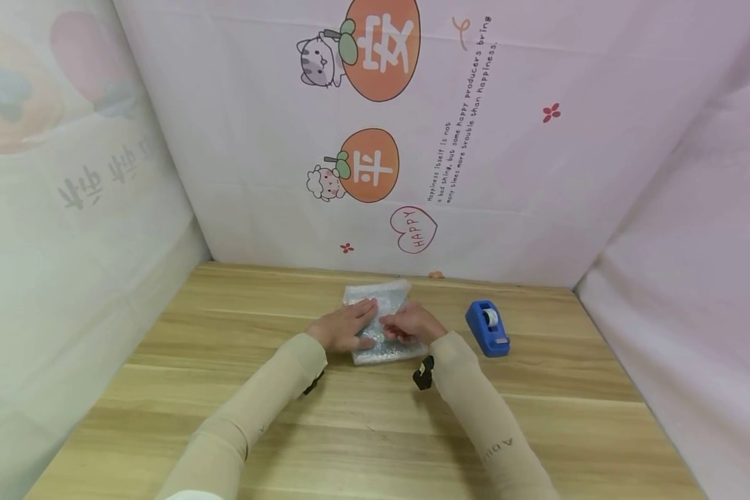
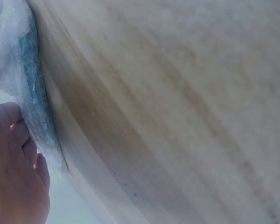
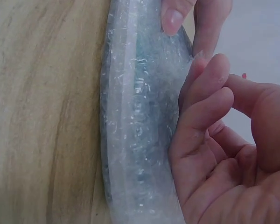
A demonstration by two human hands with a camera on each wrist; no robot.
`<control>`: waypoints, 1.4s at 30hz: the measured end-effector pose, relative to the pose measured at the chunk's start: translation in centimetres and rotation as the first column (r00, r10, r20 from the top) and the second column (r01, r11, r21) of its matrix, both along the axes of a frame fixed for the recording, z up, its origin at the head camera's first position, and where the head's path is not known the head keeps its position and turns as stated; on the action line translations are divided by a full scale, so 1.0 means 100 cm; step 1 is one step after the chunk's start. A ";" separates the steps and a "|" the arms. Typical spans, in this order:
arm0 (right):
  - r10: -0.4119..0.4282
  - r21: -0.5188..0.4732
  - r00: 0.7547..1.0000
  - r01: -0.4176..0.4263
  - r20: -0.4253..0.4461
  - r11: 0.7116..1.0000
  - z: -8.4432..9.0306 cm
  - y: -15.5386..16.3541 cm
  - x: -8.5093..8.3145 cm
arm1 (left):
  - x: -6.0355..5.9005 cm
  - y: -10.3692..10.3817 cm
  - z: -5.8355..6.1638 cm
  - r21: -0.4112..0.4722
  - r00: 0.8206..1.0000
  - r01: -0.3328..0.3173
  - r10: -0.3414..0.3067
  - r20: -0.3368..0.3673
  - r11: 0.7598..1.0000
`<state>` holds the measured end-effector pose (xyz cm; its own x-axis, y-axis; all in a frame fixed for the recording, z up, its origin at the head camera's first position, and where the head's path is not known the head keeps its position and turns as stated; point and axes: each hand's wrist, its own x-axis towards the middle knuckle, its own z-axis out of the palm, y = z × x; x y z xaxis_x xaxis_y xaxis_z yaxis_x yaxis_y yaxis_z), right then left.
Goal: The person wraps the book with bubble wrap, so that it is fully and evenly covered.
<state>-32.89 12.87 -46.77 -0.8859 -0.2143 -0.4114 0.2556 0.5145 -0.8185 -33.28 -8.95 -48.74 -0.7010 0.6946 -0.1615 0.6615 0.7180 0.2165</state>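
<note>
A flat bubble-wrap package (image 1: 380, 300) with something dark inside lies on the wooden table (image 1: 375, 430), near its far middle. My left hand (image 1: 346, 326) presses flat on the package's left half with straight fingers. My right hand (image 1: 410, 323) sits on the right half, fingers curled, pinching the edge of the wrap. In the right wrist view the bubble wrap (image 3: 135, 116) stands against the curled fingers (image 3: 200, 107), with a left fingertip (image 3: 175, 16) at the top. The left wrist view shows the wrap's edge (image 2: 30, 79) beside my left hand (image 2: 14, 172).
A blue tape dispenser (image 1: 487, 328) stands on the table just right of my right hand. Printed fabric walls (image 1: 475, 139) close in the table at the back and on both sides. Bare wood lies in front of the package.
</note>
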 end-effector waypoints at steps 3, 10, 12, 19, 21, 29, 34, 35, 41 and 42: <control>-0.022 0.015 1.000 0.022 -0.005 1.000 -0.002 -0.003 -0.001 | 0.000 0.000 0.001 0.002 1.000 0.001 -0.001 -0.003 1.000; -0.091 0.029 0.996 0.091 -0.008 0.995 -0.005 -0.010 -0.003 | -0.002 0.000 -0.002 -0.006 1.000 -0.005 0.005 -0.011 1.000; -0.101 0.050 0.995 0.101 -0.005 0.994 -0.005 -0.011 -0.004 | -0.002 0.000 -0.002 -0.006 1.000 -0.006 0.006 -0.014 1.000; -0.103 0.191 0.995 0.100 0.006 0.976 -0.002 -0.013 -0.007 | -0.002 0.000 -0.003 -0.002 1.000 -0.002 0.002 -0.010 1.000; -0.101 0.229 0.995 0.099 -0.001 0.968 -0.001 -0.014 -0.008 | -0.003 0.000 -0.003 -0.003 1.000 -0.001 0.001 -0.010 1.000; 0.057 0.579 0.989 0.035 -0.140 0.815 0.003 -0.017 -0.010 | -0.003 -0.001 -0.003 -0.016 1.000 0.001 -0.002 -0.015 1.000; 0.178 0.687 0.954 0.039 -0.242 0.725 -0.005 -0.011 -0.013 | -0.002 -0.001 -0.003 -0.020 1.000 0.005 -0.005 -0.024 1.000; 0.193 0.693 0.949 0.038 -0.251 0.720 -0.007 -0.010 -0.014 | -0.001 -0.001 -0.003 -0.021 1.000 0.007 -0.008 -0.022 1.000; 0.239 0.662 0.925 0.018 -0.295 0.749 -0.013 -0.001 -0.014 | 0.000 0.000 0.000 -0.002 1.000 0.017 -0.017 -0.016 1.000; 0.242 0.650 0.922 0.014 -0.302 0.759 -0.014 0.001 -0.013 | 0.000 0.000 0.000 0.003 1.000 0.017 -0.017 -0.017 1.000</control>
<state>-34.23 12.93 -48.16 -0.9790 -0.1289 -0.1581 -0.0741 0.9469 -0.3129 -33.24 -8.94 -48.70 -0.6915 0.7072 -0.1472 0.6776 0.7056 0.2073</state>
